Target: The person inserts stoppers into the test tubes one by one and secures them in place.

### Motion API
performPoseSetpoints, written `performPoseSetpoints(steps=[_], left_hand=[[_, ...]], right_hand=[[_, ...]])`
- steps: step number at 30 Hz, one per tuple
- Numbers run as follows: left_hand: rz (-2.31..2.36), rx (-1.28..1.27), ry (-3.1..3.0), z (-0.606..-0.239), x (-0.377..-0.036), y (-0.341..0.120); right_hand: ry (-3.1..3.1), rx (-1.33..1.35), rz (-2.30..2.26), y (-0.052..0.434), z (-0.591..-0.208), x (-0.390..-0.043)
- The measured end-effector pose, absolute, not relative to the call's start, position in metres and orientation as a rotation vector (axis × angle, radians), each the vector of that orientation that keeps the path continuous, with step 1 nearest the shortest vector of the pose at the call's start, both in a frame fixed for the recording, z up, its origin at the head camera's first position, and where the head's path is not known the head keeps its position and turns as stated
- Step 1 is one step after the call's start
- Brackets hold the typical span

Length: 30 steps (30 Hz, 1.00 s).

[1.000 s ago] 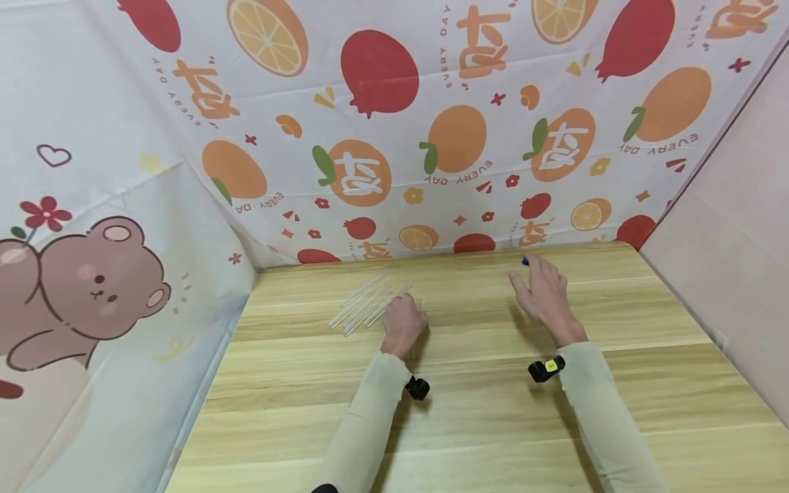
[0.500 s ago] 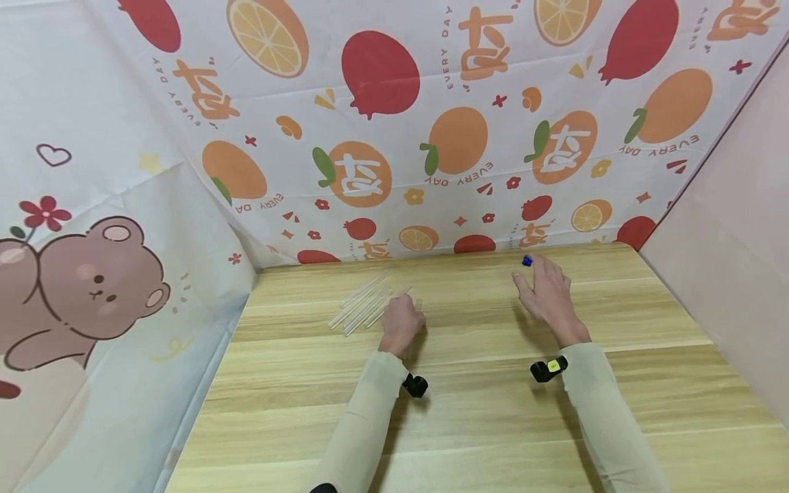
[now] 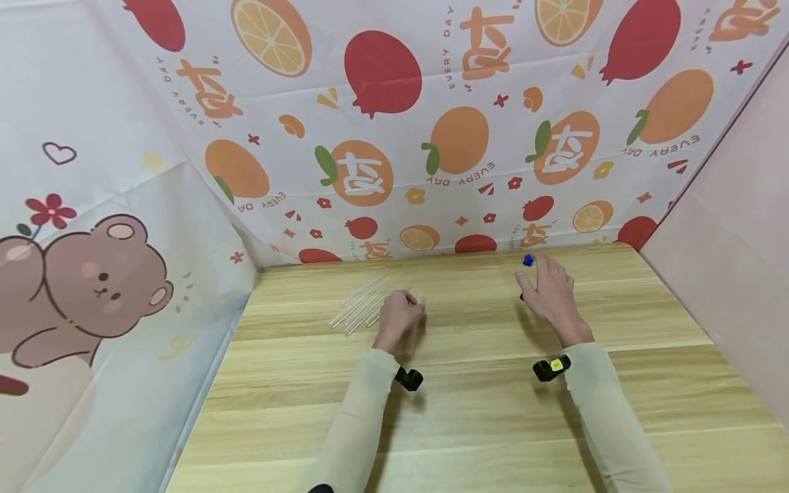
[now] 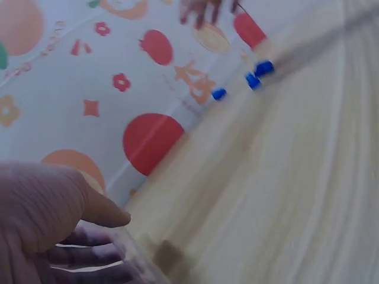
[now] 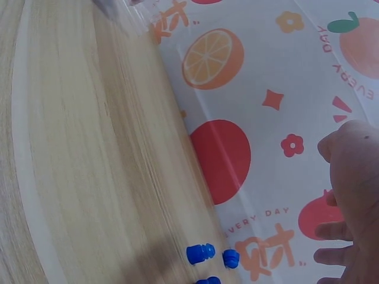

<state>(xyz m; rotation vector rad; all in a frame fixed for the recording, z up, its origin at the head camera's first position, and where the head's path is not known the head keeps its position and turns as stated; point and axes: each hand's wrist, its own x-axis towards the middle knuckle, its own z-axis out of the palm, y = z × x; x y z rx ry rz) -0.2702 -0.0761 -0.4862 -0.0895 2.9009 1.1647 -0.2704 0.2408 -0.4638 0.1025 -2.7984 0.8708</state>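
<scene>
Several thin clear tubes (image 3: 356, 301) lie side by side, slanted, on the wooden table. My left hand (image 3: 397, 316) is just right of them and hides some of their ends. Between its thumb and fingers it pinches one clear tube (image 4: 141, 260), which is blurred and faint. My right hand (image 3: 551, 294) hovers over the back right of the table, fingers spread and loosely bent, holding nothing. Near it lie small blue stoppers (image 5: 200, 253), three visible in the right wrist view; in the head view one blue piece shows beside its fingertips and the others are mostly hidden.
The wooden table (image 3: 468, 411) ends at a printed fruit-pattern cloth (image 3: 456, 198) hanging behind it. A cloth with a bear (image 3: 101, 287) hangs at the left, and a pale wall (image 3: 733, 260) stands at the right.
My left hand has turned and shifted slightly left, and a clear tube now shows at its fingers. My right hand has drifted slightly right, uncovering more blue.
</scene>
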Motion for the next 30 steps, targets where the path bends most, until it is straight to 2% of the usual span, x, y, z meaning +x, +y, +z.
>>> performPoseSetpoints(steps=[11,30], left_hand=[[1.818,-0.222,2.144,-0.480,-0.277,-0.084],[1.918,-0.020,1.865,-0.459,-0.278,-0.080]], right_hand=[[-2.817,0.076,0.864,0.244,-0.461,-0.270],[-2.811,0.031,0.880,0.260,-0.453,-0.271]])
